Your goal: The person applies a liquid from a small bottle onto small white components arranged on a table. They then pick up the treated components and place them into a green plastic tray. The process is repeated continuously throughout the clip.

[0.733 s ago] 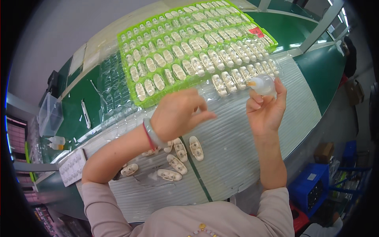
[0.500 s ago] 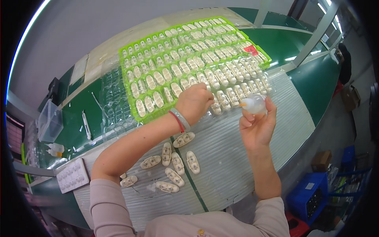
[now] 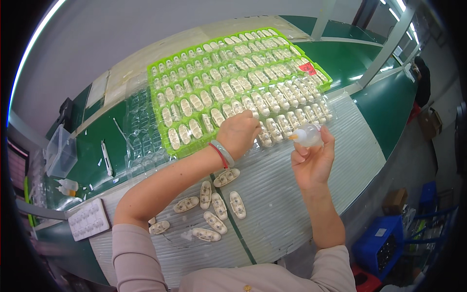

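Observation:
My left hand (image 3: pixel 239 132) reaches over the near edge of a bright green tray (image 3: pixel 165 141), its fingers curled down at a cream oval part (image 3: pixel 265 138) in the front row; whether it grips the part is hidden. My right hand (image 3: pixel 312 160) holds a small clear squeeze bottle (image 3: pixel 306 135) with an orange tip pointing left, just in front of the tray. The tray holds several rows of cream oval parts (image 3: pixel 228 90). Loose cream parts (image 3: pixel 216 207) lie on the ribbed grey mat (image 3: pixel 292 214) below my left forearm.
Clear plastic blister trays (image 3: pixel 141 131) lie left of the green tray on the green bench (image 3: pixel 92 160). A clear box (image 3: pixel 61 151), small bottles (image 3: pixel 65 186) and a white blister tray (image 3: pixel 87 219) sit at the far left. Blue crates (image 3: pixel 384 243) stand on the floor right.
My left hand has moved from in front of me up to the tray's front row. The right hand with the bottle has stayed beside it.

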The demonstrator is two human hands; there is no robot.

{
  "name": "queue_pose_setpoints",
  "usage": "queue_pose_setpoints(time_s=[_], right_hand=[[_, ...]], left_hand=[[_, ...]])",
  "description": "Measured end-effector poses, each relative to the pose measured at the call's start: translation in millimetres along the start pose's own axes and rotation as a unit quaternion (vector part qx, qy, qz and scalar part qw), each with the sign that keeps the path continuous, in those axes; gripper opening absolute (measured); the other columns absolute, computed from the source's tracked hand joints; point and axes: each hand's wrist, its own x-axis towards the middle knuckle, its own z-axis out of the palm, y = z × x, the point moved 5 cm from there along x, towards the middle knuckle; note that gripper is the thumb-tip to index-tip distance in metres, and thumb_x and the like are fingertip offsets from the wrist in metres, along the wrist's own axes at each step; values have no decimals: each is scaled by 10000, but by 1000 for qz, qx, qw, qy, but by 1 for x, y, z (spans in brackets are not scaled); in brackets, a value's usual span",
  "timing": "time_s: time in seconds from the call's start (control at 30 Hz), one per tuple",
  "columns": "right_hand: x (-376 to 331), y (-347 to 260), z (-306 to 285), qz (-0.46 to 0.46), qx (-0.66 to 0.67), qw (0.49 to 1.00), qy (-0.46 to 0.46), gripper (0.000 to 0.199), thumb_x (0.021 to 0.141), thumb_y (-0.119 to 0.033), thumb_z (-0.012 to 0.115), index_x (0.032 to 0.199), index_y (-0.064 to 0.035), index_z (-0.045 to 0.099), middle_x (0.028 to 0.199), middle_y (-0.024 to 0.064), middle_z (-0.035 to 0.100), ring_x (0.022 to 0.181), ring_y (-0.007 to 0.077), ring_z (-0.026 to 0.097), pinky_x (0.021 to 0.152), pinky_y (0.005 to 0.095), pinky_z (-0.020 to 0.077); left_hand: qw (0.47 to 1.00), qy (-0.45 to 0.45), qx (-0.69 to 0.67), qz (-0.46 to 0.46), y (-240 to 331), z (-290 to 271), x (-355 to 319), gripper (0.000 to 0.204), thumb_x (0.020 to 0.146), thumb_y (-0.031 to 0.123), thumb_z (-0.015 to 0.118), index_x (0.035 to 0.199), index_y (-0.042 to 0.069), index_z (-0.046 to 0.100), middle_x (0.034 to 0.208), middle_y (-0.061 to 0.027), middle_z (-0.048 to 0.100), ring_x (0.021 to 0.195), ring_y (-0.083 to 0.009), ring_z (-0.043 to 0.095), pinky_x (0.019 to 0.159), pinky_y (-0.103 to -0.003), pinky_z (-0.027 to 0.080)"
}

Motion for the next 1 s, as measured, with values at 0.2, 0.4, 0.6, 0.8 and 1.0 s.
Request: queue_pose_setpoints(time_s=[0.2,0.4,0.6,0.8,1.0], right_hand=[[0,-6,-1,-15,-25,1000,-8,221,888,-359,487,961,-150,495,866,-7,582,638,104,519,464,241,365],[-17,20,12,-7,-93,995,-32,224,889,-355,481,918,-138,524,777,13,581,527,82,459,401,216,343],[-41,54,20,51,-196,974,-100,359,879,-367,456,984,-29,518,749,78,563,469,84,472,334,212,369],[-44,61,18,42,-256,946,-196,372,797,-272,540,1029,12,473,814,149,593,602,192,599,356,293,460],[-45,60,19,35,-278,940,-196,380,773,-254,563,1017,23,474,836,149,590,640,207,614,367,301,476]], left_hand=[[995,55,-45,65,28,-50,-16,58,767,100,651,783,46,637,761,-81,554,676,-248,573,592,-336,464],[998,40,-48,31,58,-108,-108,152,694,11,693,832,54,648,729,-68,545,625,-213,560,528,-304,456],[999,29,-34,-12,56,-110,-161,192,664,5,702,841,37,636,748,-56,565,647,-199,569,531,-287,465],[999,0,-28,40,53,-112,-158,216,679,29,670,887,31,611,775,-66,556,660,-213,561,546,-295,460],[998,-46,-28,44,54,-108,-159,260,673,54,614,931,36,588,798,-71,537,694,-228,554,595,-311,461]])
